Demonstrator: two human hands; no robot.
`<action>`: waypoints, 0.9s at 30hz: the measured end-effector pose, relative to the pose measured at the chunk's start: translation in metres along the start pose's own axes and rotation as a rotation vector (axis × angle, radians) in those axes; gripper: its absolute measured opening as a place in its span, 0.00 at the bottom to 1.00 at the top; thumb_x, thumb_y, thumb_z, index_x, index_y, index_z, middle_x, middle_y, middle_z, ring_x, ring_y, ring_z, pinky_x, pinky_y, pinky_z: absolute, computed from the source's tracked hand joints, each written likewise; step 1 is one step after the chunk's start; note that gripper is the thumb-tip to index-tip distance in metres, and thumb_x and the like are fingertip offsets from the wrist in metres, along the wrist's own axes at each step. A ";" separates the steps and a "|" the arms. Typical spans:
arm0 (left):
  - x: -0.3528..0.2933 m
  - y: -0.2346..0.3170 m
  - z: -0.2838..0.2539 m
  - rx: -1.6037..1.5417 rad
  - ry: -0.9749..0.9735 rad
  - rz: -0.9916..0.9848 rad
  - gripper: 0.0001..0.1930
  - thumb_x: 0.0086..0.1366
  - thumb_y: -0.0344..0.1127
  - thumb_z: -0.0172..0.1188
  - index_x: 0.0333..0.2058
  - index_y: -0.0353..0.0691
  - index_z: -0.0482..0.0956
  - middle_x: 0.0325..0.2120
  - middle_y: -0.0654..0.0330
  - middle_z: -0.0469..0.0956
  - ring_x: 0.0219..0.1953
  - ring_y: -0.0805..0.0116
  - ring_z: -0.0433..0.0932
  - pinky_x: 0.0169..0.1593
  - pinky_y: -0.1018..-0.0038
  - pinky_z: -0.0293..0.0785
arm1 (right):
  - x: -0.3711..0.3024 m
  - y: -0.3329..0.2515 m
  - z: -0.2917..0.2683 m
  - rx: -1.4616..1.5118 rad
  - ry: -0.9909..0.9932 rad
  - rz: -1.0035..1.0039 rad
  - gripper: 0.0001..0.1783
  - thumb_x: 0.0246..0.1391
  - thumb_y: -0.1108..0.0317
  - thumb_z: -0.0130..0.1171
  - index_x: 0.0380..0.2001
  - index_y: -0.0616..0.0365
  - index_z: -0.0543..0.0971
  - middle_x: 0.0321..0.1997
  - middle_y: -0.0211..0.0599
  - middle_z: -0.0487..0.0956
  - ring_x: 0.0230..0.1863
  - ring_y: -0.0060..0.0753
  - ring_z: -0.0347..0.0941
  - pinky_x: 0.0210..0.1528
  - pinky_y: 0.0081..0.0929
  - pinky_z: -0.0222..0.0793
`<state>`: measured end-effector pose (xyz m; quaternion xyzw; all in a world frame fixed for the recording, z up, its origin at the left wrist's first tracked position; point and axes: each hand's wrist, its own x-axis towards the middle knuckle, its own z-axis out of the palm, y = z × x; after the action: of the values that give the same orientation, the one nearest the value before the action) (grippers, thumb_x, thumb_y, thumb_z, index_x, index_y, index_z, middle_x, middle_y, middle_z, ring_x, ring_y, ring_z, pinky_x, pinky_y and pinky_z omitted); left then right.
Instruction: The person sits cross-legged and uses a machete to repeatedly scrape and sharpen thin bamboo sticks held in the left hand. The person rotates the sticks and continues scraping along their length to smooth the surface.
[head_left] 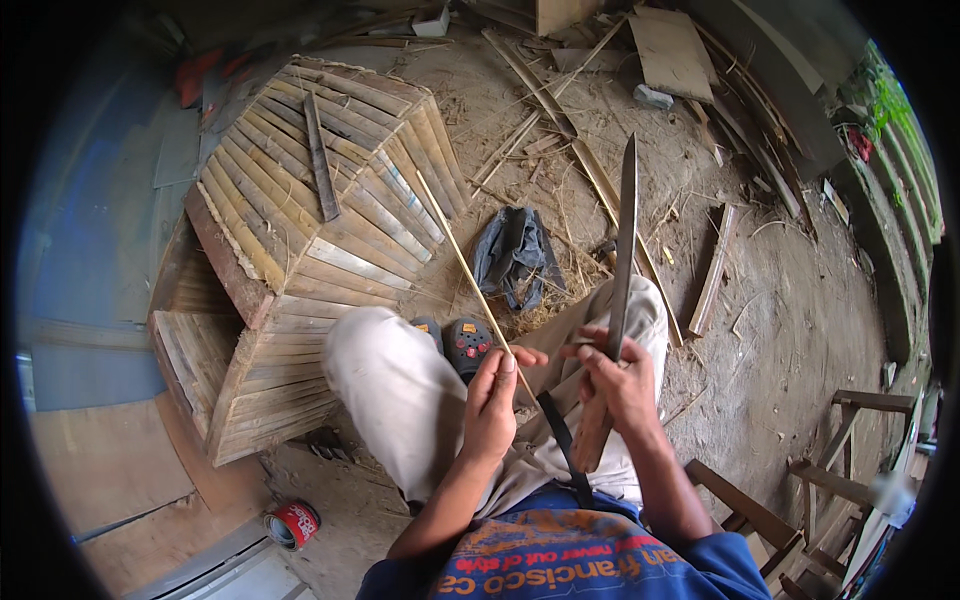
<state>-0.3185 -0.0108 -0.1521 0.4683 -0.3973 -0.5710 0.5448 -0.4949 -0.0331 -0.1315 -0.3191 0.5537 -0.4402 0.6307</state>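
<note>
Dirt floor (790, 330), left hand (490, 402) upright, pinching thin pale strip (467, 268), right hand (622, 388) angled inward, clamped around long knife (625, 245).

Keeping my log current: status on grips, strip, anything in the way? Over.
Left grip pinching thin pale strip. Right grip closed on long knife, pointing away. Strip slants forward-left. Dark crumpled sheet on ground ahead, apparently out of the way.

One wide fisheye view downward from the head, close above left hand (490, 408) and right hand (622, 392)
</note>
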 end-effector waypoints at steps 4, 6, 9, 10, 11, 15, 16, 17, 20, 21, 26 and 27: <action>0.006 0.001 0.001 -0.029 -0.013 -0.010 0.16 0.80 0.41 0.43 0.45 0.36 0.76 0.50 0.52 0.79 0.56 0.66 0.72 0.66 0.67 0.59 | -0.015 0.011 0.021 0.032 -0.029 0.085 0.22 0.63 0.66 0.65 0.53 0.73 0.75 0.40 0.42 0.86 0.21 0.17 0.72 0.23 0.18 0.69; 0.008 -0.001 0.006 -0.049 0.015 -0.087 0.16 0.80 0.42 0.44 0.47 0.37 0.78 0.51 0.56 0.78 0.52 0.72 0.71 0.60 0.72 0.63 | -0.018 0.015 0.021 0.040 -0.064 0.054 0.21 0.63 0.66 0.66 0.51 0.71 0.76 0.38 0.40 0.86 0.22 0.17 0.72 0.24 0.18 0.69; 0.006 -0.007 0.018 -0.168 0.041 -0.144 0.16 0.80 0.43 0.45 0.47 0.39 0.79 0.49 0.65 0.78 0.37 0.83 0.68 0.45 0.82 0.69 | -0.020 0.019 0.017 -0.033 -0.069 0.072 0.15 0.63 0.65 0.66 0.44 0.67 0.80 0.34 0.36 0.85 0.23 0.16 0.72 0.25 0.19 0.68; 0.004 -0.008 0.021 -0.170 0.057 -0.188 0.16 0.80 0.42 0.46 0.47 0.39 0.79 0.47 0.66 0.78 0.36 0.83 0.68 0.43 0.82 0.69 | -0.020 0.019 0.016 -0.024 -0.088 0.060 0.13 0.63 0.65 0.66 0.42 0.66 0.81 0.33 0.35 0.85 0.23 0.17 0.72 0.25 0.19 0.68; 0.003 -0.009 0.023 -0.181 0.070 -0.207 0.16 0.80 0.42 0.46 0.47 0.39 0.79 0.44 0.67 0.78 0.35 0.84 0.67 0.41 0.83 0.69 | -0.019 0.020 0.015 -0.030 -0.100 0.062 0.12 0.63 0.65 0.65 0.40 0.65 0.81 0.32 0.34 0.84 0.23 0.17 0.72 0.25 0.19 0.67; 0.002 -0.005 0.015 -0.088 0.061 -0.181 0.15 0.80 0.41 0.47 0.47 0.39 0.80 0.29 0.73 0.71 0.33 0.86 0.66 0.40 0.86 0.67 | -0.015 0.026 0.017 -0.047 -0.133 0.112 0.09 0.62 0.67 0.66 0.35 0.63 0.81 0.29 0.31 0.82 0.23 0.17 0.72 0.25 0.20 0.67; 0.004 -0.002 0.011 -0.038 0.058 -0.144 0.15 0.80 0.41 0.47 0.47 0.39 0.80 0.27 0.74 0.69 0.32 0.86 0.66 0.40 0.87 0.66 | -0.014 0.028 0.018 -0.071 -0.130 0.099 0.09 0.62 0.68 0.66 0.35 0.63 0.81 0.28 0.31 0.82 0.23 0.17 0.72 0.25 0.20 0.67; 0.005 0.004 0.003 -0.026 0.066 -0.119 0.15 0.79 0.41 0.47 0.48 0.37 0.79 0.38 0.67 0.74 0.39 0.81 0.70 0.46 0.81 0.68 | -0.013 0.030 0.019 -0.094 -0.126 0.087 0.08 0.61 0.68 0.66 0.34 0.63 0.81 0.28 0.31 0.82 0.23 0.17 0.72 0.25 0.20 0.67; 0.016 0.025 -0.018 -0.101 0.224 0.033 0.17 0.79 0.44 0.48 0.49 0.33 0.75 0.43 0.56 0.79 0.49 0.67 0.77 0.55 0.68 0.71 | -0.011 0.038 0.018 -0.145 -0.103 0.039 0.07 0.60 0.71 0.65 0.34 0.63 0.80 0.26 0.31 0.80 0.22 0.18 0.72 0.25 0.19 0.67; 0.018 0.034 -0.025 -0.199 0.255 0.066 0.18 0.79 0.44 0.48 0.49 0.33 0.75 0.42 0.55 0.79 0.47 0.65 0.78 0.55 0.67 0.72 | -0.011 0.041 0.017 -0.152 -0.095 0.012 0.06 0.61 0.71 0.65 0.34 0.64 0.80 0.26 0.31 0.80 0.22 0.18 0.72 0.26 0.19 0.68; 0.022 0.072 -0.058 -0.229 0.185 0.265 0.18 0.79 0.43 0.45 0.52 0.32 0.73 0.37 0.52 0.80 0.41 0.62 0.79 0.51 0.64 0.76 | -0.007 0.045 0.003 -0.196 -0.040 0.026 0.06 0.58 0.74 0.66 0.35 0.65 0.79 0.26 0.31 0.79 0.22 0.19 0.72 0.26 0.19 0.69; 0.023 0.076 -0.061 -0.207 0.206 0.264 0.19 0.79 0.43 0.45 0.53 0.32 0.73 0.37 0.52 0.80 0.41 0.62 0.79 0.51 0.64 0.76 | -0.006 0.044 0.001 -0.183 -0.044 -0.012 0.06 0.58 0.74 0.66 0.35 0.64 0.79 0.26 0.31 0.79 0.23 0.19 0.73 0.26 0.19 0.69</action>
<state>-0.2399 -0.0367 -0.0961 0.4095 -0.3368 -0.4815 0.6979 -0.4851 -0.0094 -0.1679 -0.3884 0.5759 -0.3845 0.6080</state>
